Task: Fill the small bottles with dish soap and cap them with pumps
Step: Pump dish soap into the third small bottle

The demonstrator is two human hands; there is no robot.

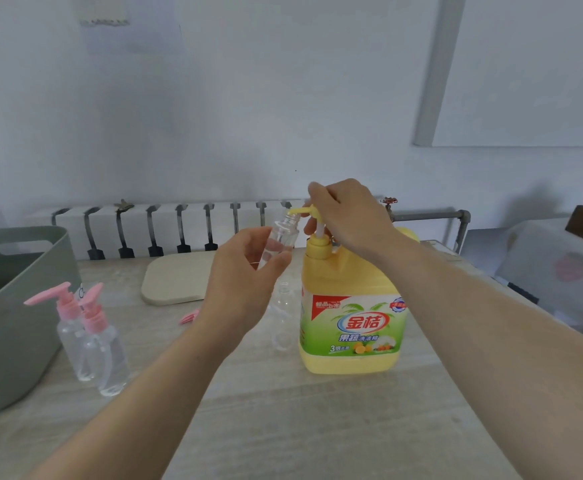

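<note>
A large yellow dish soap jug (pixel 352 306) stands mid-table with its yellow pump (pixel 314 220) raised. My right hand (pixel 349 213) rests on top of the pump head, fingers curled over it. My left hand (pixel 245 271) holds a small clear uncapped bottle (pixel 283 237) tilted, its mouth right at the pump's spout. Another clear uncapped bottle (pixel 283 317) stands on the table just left of the jug. Two small bottles with pink pumps (pixel 89 337) stand at the left.
A grey-green plastic tub (pixel 9 306) sits at the left table edge. A beige board (pixel 179 278) lies at the back. A loose pink pump part (pixel 189 317) peeks out beside my left wrist. A radiator (pixel 165 230) runs behind the table.
</note>
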